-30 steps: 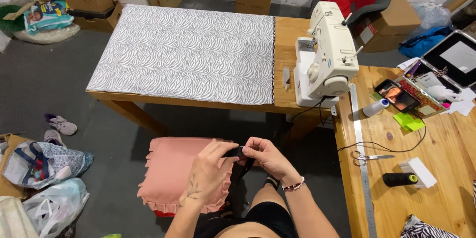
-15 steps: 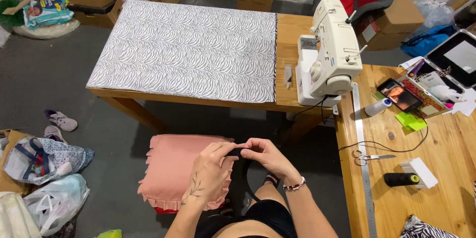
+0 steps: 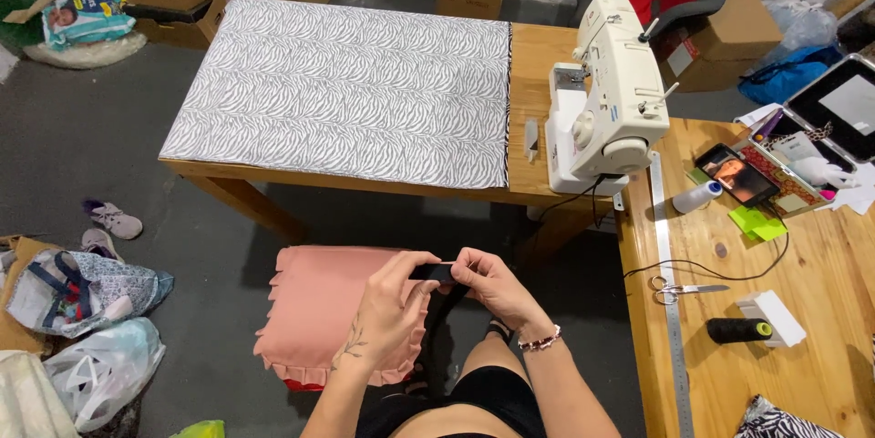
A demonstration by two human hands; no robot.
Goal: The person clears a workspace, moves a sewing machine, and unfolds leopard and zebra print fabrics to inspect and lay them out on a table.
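Note:
My left hand (image 3: 390,303) and my right hand (image 3: 495,288) meet in front of me, above my lap. Together they pinch a small narrow black piece (image 3: 432,271) stretched flat between the fingertips. I cannot tell what the piece is made of. Below the hands a pink cushioned stool (image 3: 319,310) with a frilled edge stands on the grey floor. A bead bracelet sits on my right wrist.
A zebra-print fabric (image 3: 346,87) covers the wooden table (image 3: 533,110) ahead, beside a white sewing machine (image 3: 606,96). The right-hand table (image 3: 820,265) holds a metal ruler (image 3: 670,310), scissors (image 3: 684,288), thread spools, a phone. Bags and shoes lie on the floor at left, boxes behind.
Both hands have risen slightly and the black piece is now held level between the fingertips. The view has shifted a little.

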